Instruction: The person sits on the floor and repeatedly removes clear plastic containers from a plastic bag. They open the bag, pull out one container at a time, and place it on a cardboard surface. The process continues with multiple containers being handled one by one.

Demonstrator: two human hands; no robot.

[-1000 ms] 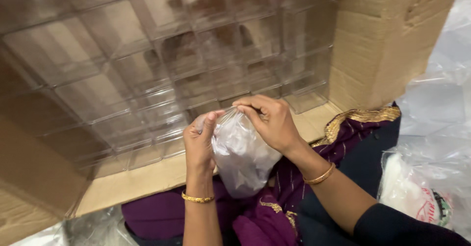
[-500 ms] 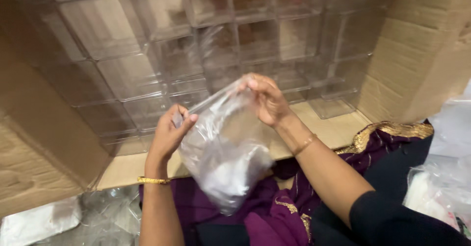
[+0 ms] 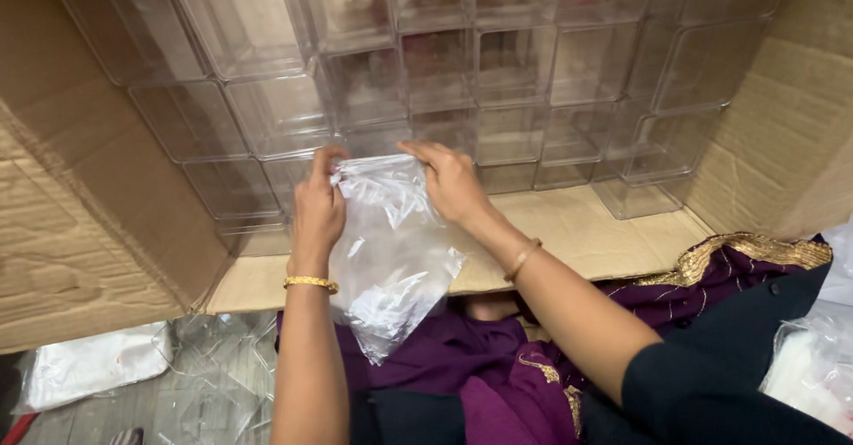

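Observation:
My left hand [image 3: 317, 207] and my right hand [image 3: 451, 181] pinch the top edge of a clear plastic bag [image 3: 391, 258], one hand at each upper corner. The bag hangs down between my forearms over purple cloth on my lap [image 3: 462, 365] and holds something pale and crumpled near its bottom. Both hands sit just in front of a stack of clear plastic boxes [image 3: 462, 81] packed inside a large cardboard carton [image 3: 80, 232]. A gold bangle circles each wrist.
The carton's open flap [image 3: 586, 232] lies flat under my right forearm. One clear box [image 3: 635, 198] stands apart at the right of the flap. More plastic bags lie at the lower left [image 3: 89, 365] and the lower right [image 3: 813, 374].
The bag has been drawn wider and flatter between my hands. My hands have shifted slightly right in view as the camera turned, showing more of the carton's left wall.

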